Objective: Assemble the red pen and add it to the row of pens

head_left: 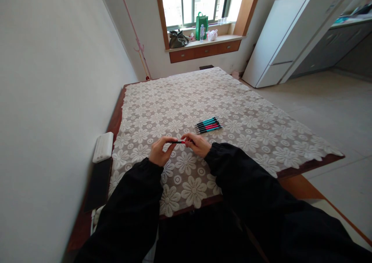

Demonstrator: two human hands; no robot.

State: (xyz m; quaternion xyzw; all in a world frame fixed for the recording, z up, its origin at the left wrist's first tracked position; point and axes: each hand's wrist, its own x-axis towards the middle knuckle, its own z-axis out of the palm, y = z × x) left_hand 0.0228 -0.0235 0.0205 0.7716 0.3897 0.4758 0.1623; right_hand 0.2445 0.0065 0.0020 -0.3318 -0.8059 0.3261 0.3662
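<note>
We hold a red-and-black pen [178,141] level above the near part of the table [261,112], our left hand [159,151] pinching its left end, our right hand [198,143] its right; both grips are clamped on it. A row of pens [208,124] lies just beyond, to the right.

The ends of the red and black pen [178,141] are hidden inside the fingertips of the left hand [159,151] and the right hand [199,144], so its tip and clicker cannot be made out. The pens in the small bundle [209,125] on the surface [261,139] overlap and are too small to count surely. Both black sleeves [255,201] are cut off by the bottom edge, and the white fridge [286,34] by the top edge.
</note>
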